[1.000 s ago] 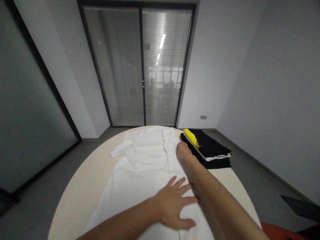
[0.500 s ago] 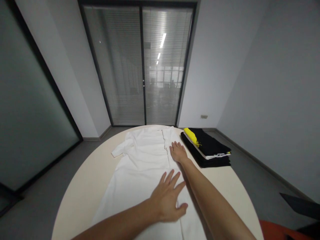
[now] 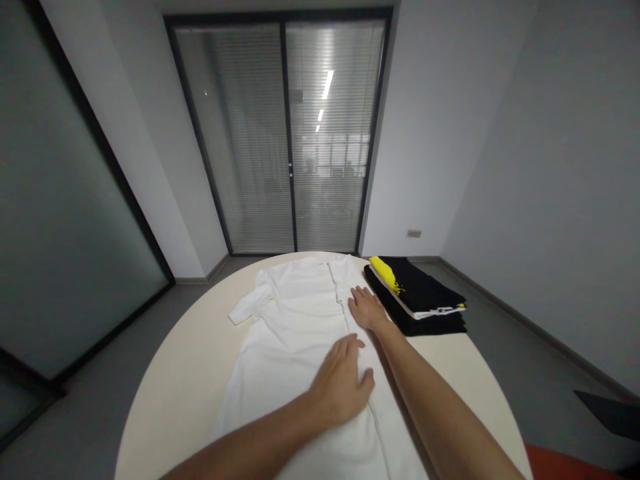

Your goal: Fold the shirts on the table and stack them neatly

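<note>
A long white short-sleeved garment (image 3: 300, 333) lies lengthwise over the table, one sleeve out to the left. Its right side is folded inward, making a long strip whose edge runs down the cloth. My right hand (image 3: 367, 308) rests flat on this strip near the upper part, fingers extended. Closer to me, my left hand (image 3: 340, 380) is over the strip's edge, fingers slightly bent and thumb apart, holding nothing. Whether its fingertips press on the cloth is hard to tell. Small creases cross the garment's middle.
A stack of folded black clothes (image 3: 425, 293), with a white layer and a yellow fringed cloth (image 3: 384, 272), sits on the right of the round cream table (image 3: 165, 380). An orange-red surface (image 3: 555, 463) shows at lower right. Glass doors with blinds (image 3: 325, 193) stand behind.
My left hand's fingers have drawn closer together and bent slightly over the fold. My right hand stays flat on the strip. The whole view has shifted a little.
</note>
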`<action>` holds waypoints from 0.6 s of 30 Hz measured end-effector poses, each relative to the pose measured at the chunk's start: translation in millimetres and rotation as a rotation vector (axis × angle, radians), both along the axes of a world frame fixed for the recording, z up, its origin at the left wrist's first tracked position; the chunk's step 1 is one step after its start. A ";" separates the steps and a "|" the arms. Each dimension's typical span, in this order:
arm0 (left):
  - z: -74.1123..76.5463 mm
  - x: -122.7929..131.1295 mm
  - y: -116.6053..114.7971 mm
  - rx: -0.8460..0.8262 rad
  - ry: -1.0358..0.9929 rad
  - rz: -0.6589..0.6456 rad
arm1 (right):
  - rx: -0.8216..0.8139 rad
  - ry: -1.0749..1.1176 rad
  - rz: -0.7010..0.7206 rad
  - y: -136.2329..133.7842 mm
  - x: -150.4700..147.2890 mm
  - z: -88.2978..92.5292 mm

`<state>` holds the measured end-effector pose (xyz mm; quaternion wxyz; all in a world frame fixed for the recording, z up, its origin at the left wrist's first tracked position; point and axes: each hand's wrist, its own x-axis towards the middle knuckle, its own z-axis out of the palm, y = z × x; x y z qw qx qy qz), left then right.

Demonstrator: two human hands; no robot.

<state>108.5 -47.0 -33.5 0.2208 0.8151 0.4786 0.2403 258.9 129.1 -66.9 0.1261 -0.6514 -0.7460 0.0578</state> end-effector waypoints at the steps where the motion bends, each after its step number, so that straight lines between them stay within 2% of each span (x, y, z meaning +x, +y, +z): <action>1: 2.8 -11.0 13.8 0.035 -0.006 0.081 | -0.005 -0.001 -0.013 0.3 -1.5 0.2; 3: 8.8 -42.3 44.4 0.136 0.052 0.265 | 0.006 -0.007 -0.039 0.1 -4.1 0.0; 6: 13.3 -102.7 83.6 0.206 0.256 0.588 | 0.043 -0.013 -0.045 -2.3 -5.2 -1.0; 9: 7.2 -155.9 102.1 0.167 0.438 0.798 | 0.063 -0.010 -0.032 -4.3 -4.0 -1.4; 12: -6.2 -185.3 105.8 0.175 0.499 0.818 | 0.071 -0.015 -0.041 -4.2 -3.3 -1.4; 15: -18.0 -197.4 109.4 0.200 0.463 0.807 | 0.063 -0.019 -0.043 -3.1 -3.4 -1.5; 18: -23.8 -211.8 119.6 0.163 0.196 0.868 | 0.057 -0.025 -0.038 -1.9 -3.3 -1.9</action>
